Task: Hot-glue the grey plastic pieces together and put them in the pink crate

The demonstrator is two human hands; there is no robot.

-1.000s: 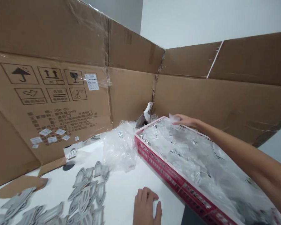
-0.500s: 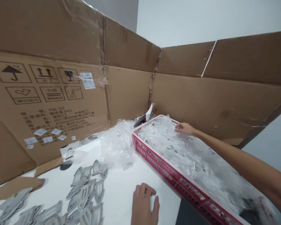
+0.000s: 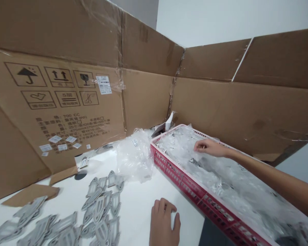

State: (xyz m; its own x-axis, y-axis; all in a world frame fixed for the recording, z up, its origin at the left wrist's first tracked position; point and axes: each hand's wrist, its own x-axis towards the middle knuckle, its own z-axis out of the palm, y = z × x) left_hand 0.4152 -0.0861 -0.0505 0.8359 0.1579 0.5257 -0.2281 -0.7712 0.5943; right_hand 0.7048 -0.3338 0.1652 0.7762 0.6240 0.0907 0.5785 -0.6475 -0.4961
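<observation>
My left hand (image 3: 165, 222) rests on the white table (image 3: 136, 208), fingers curled; between its thumb and forefinger shows a small pale piece, hard to make out. Over the red plastic basket (image 3: 195, 192) my right hand (image 3: 210, 148) has its fingertips closed on the clear plastic bags (image 3: 220, 177) that fill it. Small metal parts show through those bags. Left of the basket lies a clear bag (image 3: 135, 160) with a small written label. Grey metal pieces (image 3: 100, 208) are spread in a loose heap to the left of my left hand.
Tall cardboard walls (image 3: 146, 99) stand behind the table, meeting in a corner behind the basket. A torn cardboard flap (image 3: 30, 194) lies at the left. Small white stickers (image 3: 62, 147) are on the left wall. A dark round spot (image 3: 80, 175) is on the table.
The view has shifted, so most things appear slightly further right. My right hand has moved a little towards me over the bags and lifted some plastic. My left hand keeps its pose.
</observation>
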